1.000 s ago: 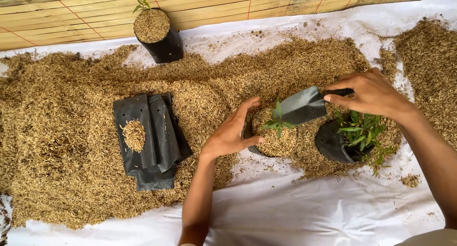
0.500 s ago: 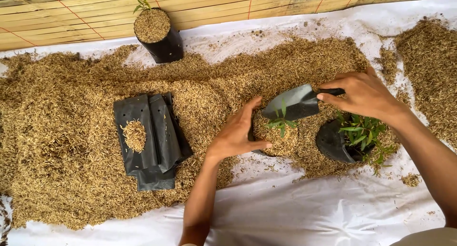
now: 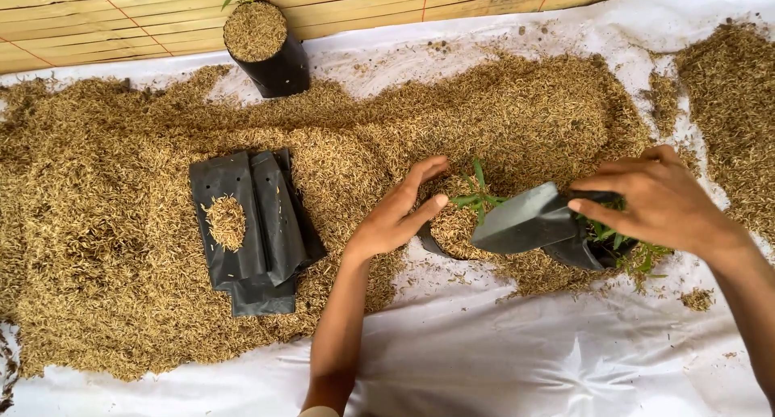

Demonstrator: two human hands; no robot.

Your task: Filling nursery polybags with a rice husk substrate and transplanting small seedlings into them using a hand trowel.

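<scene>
Head view: my left hand (image 3: pixel 395 215) cups the husk-filled seedling bag (image 3: pixel 454 227) in an open grip while my right hand (image 3: pixel 658 199) grasps a dark trowel (image 3: pixel 529 221).

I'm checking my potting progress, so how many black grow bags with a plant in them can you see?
3. One filled bag stands at the back by the bamboo mat; one bag is cupped by the left hand; one bag sits under the right hand. Empty flat bags are not counted.
</scene>
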